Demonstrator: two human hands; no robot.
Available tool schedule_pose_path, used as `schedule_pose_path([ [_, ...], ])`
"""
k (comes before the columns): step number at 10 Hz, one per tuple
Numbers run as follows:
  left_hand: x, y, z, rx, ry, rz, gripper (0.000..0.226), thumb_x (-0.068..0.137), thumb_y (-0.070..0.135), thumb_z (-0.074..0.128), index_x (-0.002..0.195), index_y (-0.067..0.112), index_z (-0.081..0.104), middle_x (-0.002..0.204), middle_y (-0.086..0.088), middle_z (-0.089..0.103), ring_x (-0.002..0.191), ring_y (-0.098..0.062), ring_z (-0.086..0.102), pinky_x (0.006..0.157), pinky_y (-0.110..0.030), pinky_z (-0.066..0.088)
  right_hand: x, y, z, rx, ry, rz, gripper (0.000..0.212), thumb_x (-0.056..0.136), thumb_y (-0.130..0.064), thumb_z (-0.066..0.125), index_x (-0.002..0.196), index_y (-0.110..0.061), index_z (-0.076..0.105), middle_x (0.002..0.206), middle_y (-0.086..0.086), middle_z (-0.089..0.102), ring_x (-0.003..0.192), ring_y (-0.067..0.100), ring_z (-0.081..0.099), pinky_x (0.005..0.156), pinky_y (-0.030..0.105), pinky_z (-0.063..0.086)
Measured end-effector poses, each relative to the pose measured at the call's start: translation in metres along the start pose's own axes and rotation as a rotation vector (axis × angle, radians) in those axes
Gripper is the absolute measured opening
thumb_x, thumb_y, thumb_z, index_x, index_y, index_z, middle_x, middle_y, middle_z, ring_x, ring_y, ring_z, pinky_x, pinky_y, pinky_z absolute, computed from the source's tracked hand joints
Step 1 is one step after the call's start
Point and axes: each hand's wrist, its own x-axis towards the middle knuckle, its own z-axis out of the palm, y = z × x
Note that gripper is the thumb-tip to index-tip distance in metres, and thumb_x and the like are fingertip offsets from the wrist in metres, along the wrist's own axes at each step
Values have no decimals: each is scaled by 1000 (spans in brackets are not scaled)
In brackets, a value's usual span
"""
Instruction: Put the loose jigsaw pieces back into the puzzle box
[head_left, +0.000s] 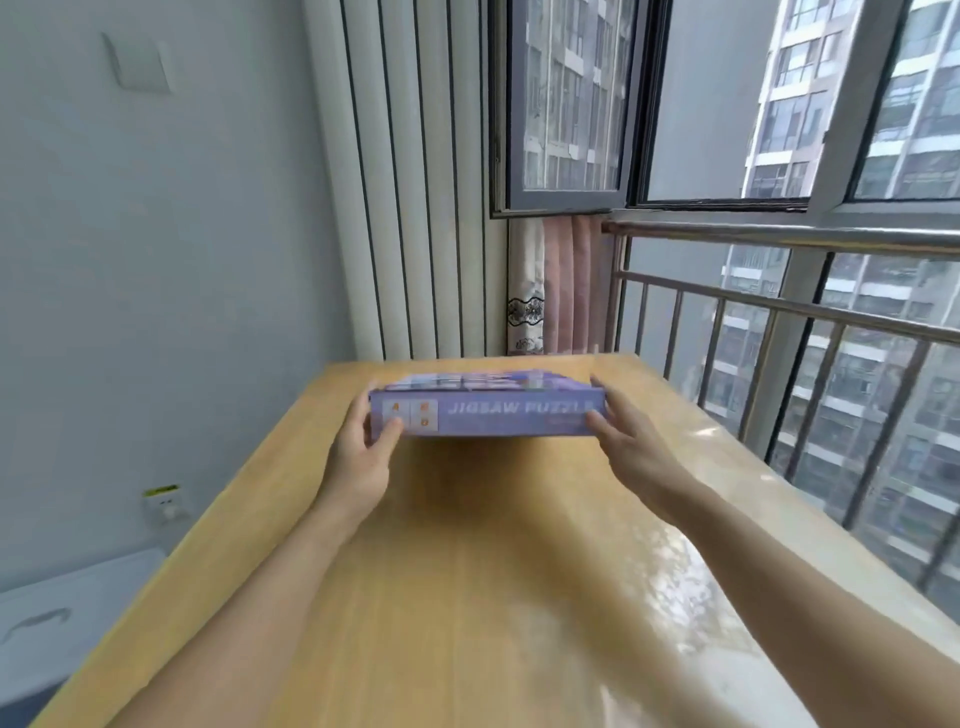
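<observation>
A long wooden table (467, 571) fills the lower half of the view, its glossy top catching window light along the right side. Beyond its far end stand a ribbed white wall panel (410, 208) and a bunched pink curtain (566, 286), and to the right a metal railing (779, 322) runs in front of the window (727, 104), with tall apartment blocks outside. A grey wall on the left carries a socket (165, 505) low down. Near the far end of the table is the puzzle box (488, 410), flat and purple-blue, closed, with "JIGSAW PUZZLE" printed upside down on the side facing the camera; its near edge looks slightly raised off the table. Both bare arms reach forward to it. The left hand (363, 452) grips the box's left end, thumb curled onto the near face and fingers wrapped round the side. The right hand (628, 436) holds the right end, thumb pressed on the near face and fingers laid along the side. No loose pieces can be made out.
</observation>
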Motion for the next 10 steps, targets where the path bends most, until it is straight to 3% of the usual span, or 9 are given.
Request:
schedule_pose_path([
  [1,-9,-36,5,90,-49,-64,49,96,1,64,138,24,48,127,-5,67,112,-19,67,103,-41,52,1,30,10,-171,15,87,49,104,-16,50,152,-21,41,147,1,49,130,19,48,107,32,40],
  [3,-19,-74,15,305,-103,-133,53,82,1,79,118,31,55,111,1,73,99,-20,71,95,-43,55,-9,57,14,-360,-52,161,56,98,-3,54,152,-13,42,149,2,50,131,21,51,102,21,34],
  [4,-25,-72,21,271,-73,-147,47,86,14,80,125,24,58,114,3,71,101,-17,68,93,-35,54,-12,63,17,-358,9,128,56,97,-1,54,151,-14,44,149,2,52,132,21,53,99,16,33],
  [5,-28,-60,33,216,-26,-228,55,87,38,78,135,25,54,122,8,63,109,-13,60,89,-26,45,-16,64,24,-367,57,120,55,97,-1,54,150,-15,46,146,3,55,130,23,55,96,15,34],
  [6,-29,-60,37,263,-8,-239,58,90,33,76,140,24,49,125,3,63,110,-17,59,86,-27,43,-20,63,31,-389,95,108,56,97,-1,52,151,-15,46,146,5,56,131,27,54,99,22,36],
  [7,-30,-66,34,383,-43,-205,60,91,12,73,144,21,46,130,-6,65,112,-24,62,88,-27,45,-21,63,34,-402,99,117,56,97,-1,52,151,-15,45,145,5,56,132,28,53,101,23,36],
  [8,-20,-70,30,440,0,-193,63,91,4,70,148,20,47,138,-9,62,122,-29,59,99,-31,45,-17,59,32,-394,-4,142,56,98,-1,52,151,-14,44,149,5,52,134,25,51,104,23,36],
  [9,-11,-69,20,440,-6,-220,67,90,5,71,151,22,47,140,-7,62,123,-26,59,102,-30,44,-13,48,22,-342,-170,180,59,97,-6,58,152,-18,41,151,4,48,138,21,48,103,25,41],
  [10,8,-42,3,348,100,-176,68,89,9,73,150,20,46,141,-9,60,128,-25,58,103,-31,44,-2,11,0,-406,-85,39,57,97,-19,64,150,-24,43,149,2,52,134,26,52,103,37,48],
])
